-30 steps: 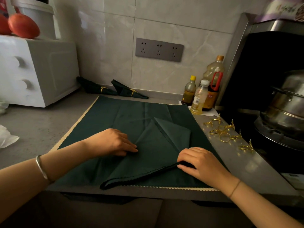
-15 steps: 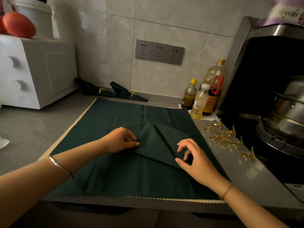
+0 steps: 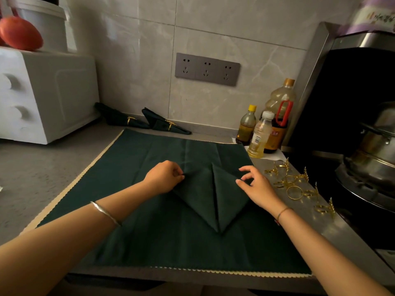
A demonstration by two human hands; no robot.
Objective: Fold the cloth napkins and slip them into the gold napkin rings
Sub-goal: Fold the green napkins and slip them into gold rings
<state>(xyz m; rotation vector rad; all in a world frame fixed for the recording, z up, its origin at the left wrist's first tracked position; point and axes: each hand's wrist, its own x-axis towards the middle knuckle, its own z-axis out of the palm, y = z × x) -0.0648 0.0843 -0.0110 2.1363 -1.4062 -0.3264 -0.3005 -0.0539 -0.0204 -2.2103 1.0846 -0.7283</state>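
A dark green napkin (image 3: 210,195) lies folded into a downward-pointing kite shape on a larger dark green cloth (image 3: 132,231) with a cream scalloped edge. My left hand (image 3: 163,178) pinches the napkin's left corner. My right hand (image 3: 255,184) pinches its right corner with thumb and forefinger, the other fingers lifted. Several gold napkin rings (image 3: 295,192) with leaf ornaments lie on the steel ledge to the right. Two folded napkins in gold rings, one (image 3: 123,119) and the other (image 3: 165,124), lie against the back wall.
Three bottles (image 3: 259,134) stand at the back right. A steel pot (image 3: 376,146) sits on the stove at right. A white appliance (image 3: 42,92) with an orange fruit (image 3: 20,33) on top stands at left. The counter's front edge is close.
The napkin's near flaps were folded up and inward into a narrow kite shape. Both hands moved away from me, from the front edge to the napkin's side corners.
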